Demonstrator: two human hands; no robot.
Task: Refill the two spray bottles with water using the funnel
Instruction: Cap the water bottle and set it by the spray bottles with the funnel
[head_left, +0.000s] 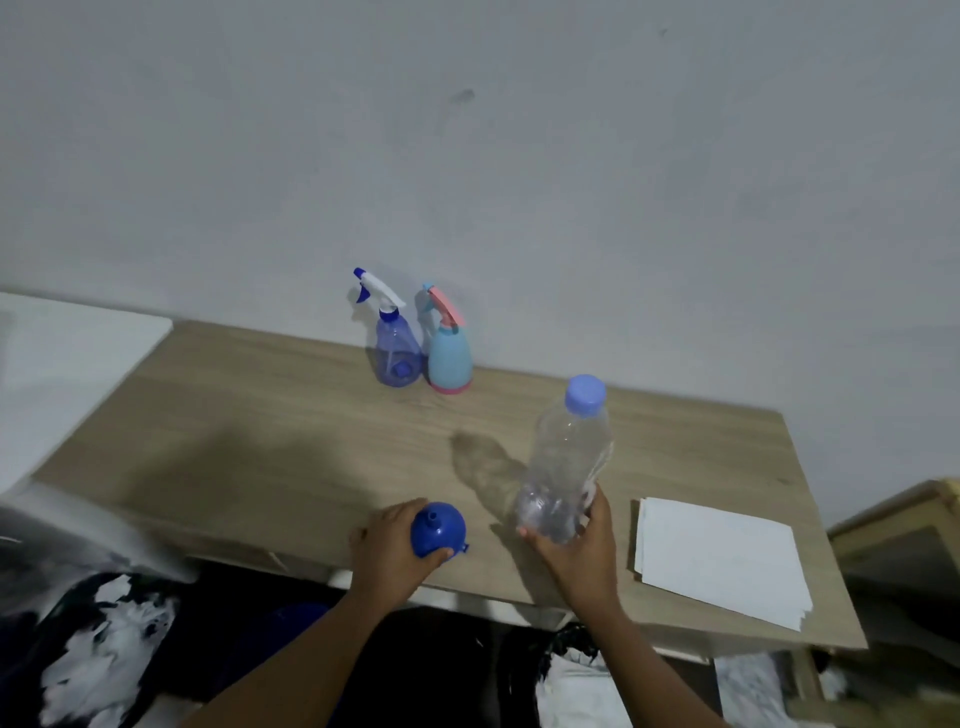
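While the blue spray bottle and teal spray bottle stand capped mid-frame, the left hand curls its grip round the funnel, lower centre; the right hand clasps the perhaps part-full water bottle. Both should go down before unscrewing.

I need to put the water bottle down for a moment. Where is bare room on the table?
Bare table lies left of the blue spray bottle, down to the left hand holding the funnel; also behind the paper stack, right of the water bottle in the right hand. The front edge is crowded.
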